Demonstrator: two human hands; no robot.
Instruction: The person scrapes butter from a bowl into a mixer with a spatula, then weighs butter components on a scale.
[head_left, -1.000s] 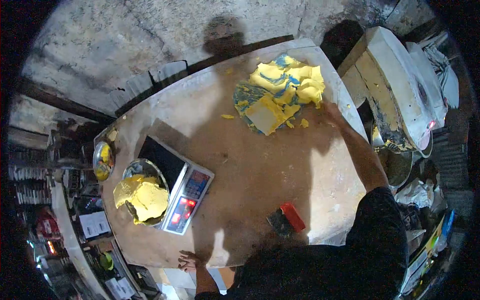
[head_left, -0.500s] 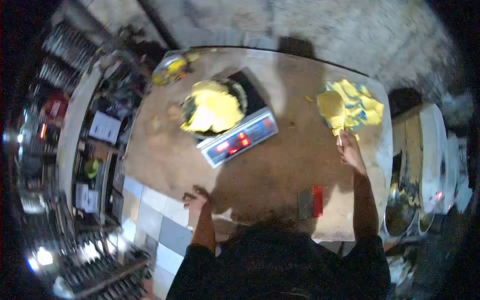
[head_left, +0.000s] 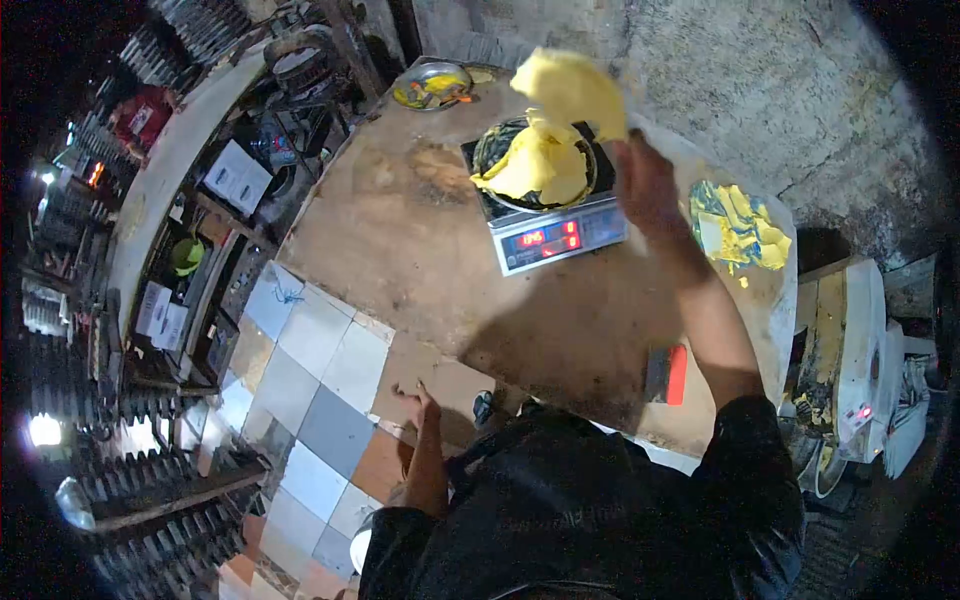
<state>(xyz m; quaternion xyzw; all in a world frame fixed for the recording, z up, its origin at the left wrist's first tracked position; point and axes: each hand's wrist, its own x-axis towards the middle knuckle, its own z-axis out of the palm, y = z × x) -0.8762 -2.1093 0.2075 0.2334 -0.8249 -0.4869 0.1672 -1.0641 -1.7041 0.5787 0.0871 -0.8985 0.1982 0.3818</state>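
Note:
Raised over the right side of the scale, my right hand [head_left: 648, 180] is closed around what looks like the handle of a spatula. Its blade is hidden under a broad lump of yellow paste [head_left: 568, 85], which hangs above and partly in front of a bowl. That dark-rimmed bowl [head_left: 482, 152] holds more thick yellow paste and rests on a digital scale [head_left: 510, 252] with lit red digits. My left hand [head_left: 420, 405] is low, past the table's near edge, fingers apart and holding nothing. Right of the scale, yellow paste [head_left: 765, 240] lies in a smeared heap on a bluish sheet.
A metal plate [head_left: 455, 75] with yellow and orange bits sits at the table's far left corner. A red and dark block [head_left: 677, 375] lies near the front edge. Shelving [head_left: 150, 230] stands left, and a white machine [head_left: 862, 330] right. A person in red [head_left: 140, 120] is far left.
My right hand has moved from the yellow heap up and left to the bowl, carrying the paste-covered spatula. My left hand stays low and open. The head view has shifted.

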